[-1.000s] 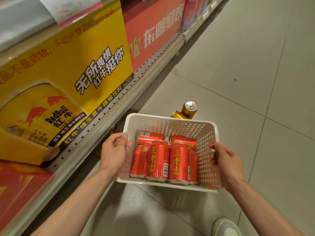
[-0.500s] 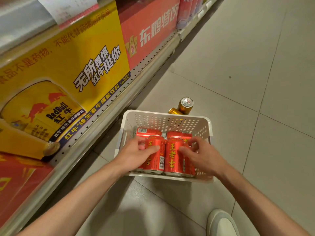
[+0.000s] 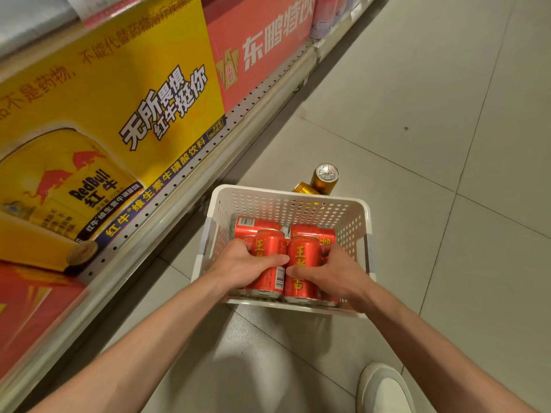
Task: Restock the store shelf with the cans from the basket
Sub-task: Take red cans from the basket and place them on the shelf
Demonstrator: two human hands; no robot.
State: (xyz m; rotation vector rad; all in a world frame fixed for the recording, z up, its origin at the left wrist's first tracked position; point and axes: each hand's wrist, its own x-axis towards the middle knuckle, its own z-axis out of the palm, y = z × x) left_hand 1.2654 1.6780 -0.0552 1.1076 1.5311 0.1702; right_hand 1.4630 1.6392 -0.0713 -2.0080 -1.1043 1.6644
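Where perforated white plastic basket (image 3: pixel 286 204) walls rise: left hand (image 3: pixel 238 266), right hand (image 3: pixel 334 275), each grip wrapped round glossy red cans (image 3: pixel 269 248).

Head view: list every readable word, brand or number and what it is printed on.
"RedBull 红牛", "无所畏惧 红牛挺你": yellow carton.
"红牛 维生素牛磺酸饮料": blue strip along that carton's lower edge.
"东鹏特饮": red carton.
"王", "吉": red cans in the basket, partly under the hands.
Barcodes, small print: unreadable.
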